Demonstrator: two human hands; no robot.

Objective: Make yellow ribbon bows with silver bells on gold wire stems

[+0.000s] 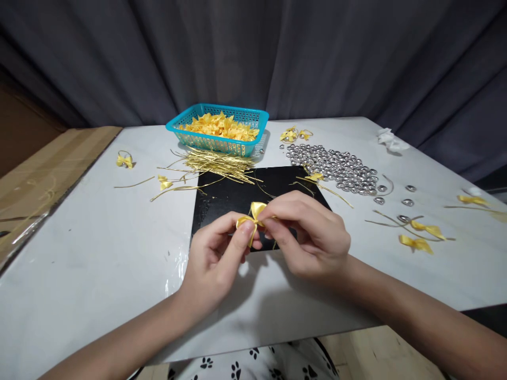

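A yellow ribbon bow [259, 209] is held between my two hands, over the near edge of a black mat [222, 203]. My left hand [217, 256] pinches the bow's left loop and tails between thumb and fingers. With thumb and forefinger, my right hand [315, 235] grips the bow's right side. Thin strands, seemingly gold wire, show near the bow, but the fingers hide most of them. Beyond the mat lies a heap of gold wire ties [222, 164]. Another yellow bow [315, 177] rests by the mat's far right corner.
A turquoise basket [178, 126] full of yellow bows stands at the back. Right of it spread many silver heart-shaped beads [336, 166]. Loose bows [415, 243] with wires lie at right, and a finished-looking bow [125, 160] at left. Crumpled white tissue [390, 140] sits back right.
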